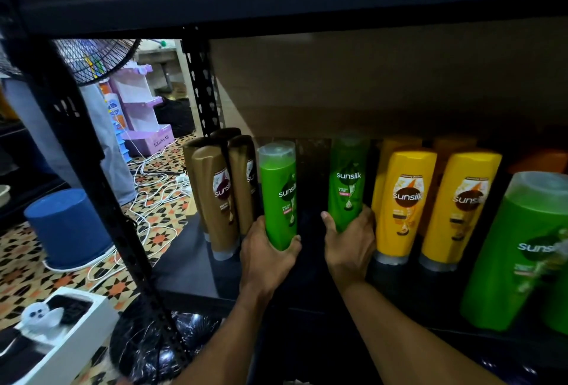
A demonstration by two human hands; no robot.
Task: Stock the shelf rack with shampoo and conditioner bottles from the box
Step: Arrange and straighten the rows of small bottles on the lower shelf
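A: Left hand (267, 257) grips one green bottle (279, 194), right hand (350, 244) another (349, 181), both on the shelf (184, 264).
B: Glossy, rigid plastic, likely slippery, moderately heavy; low, wrapped grip suits.

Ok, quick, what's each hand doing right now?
Left hand: closed on a green bottle.
Right hand: closed on another green bottle.

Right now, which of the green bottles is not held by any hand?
The large green bottle at the far right, nearest the camera. The left hand holds one smaller green bottle; the right hand holds the other.
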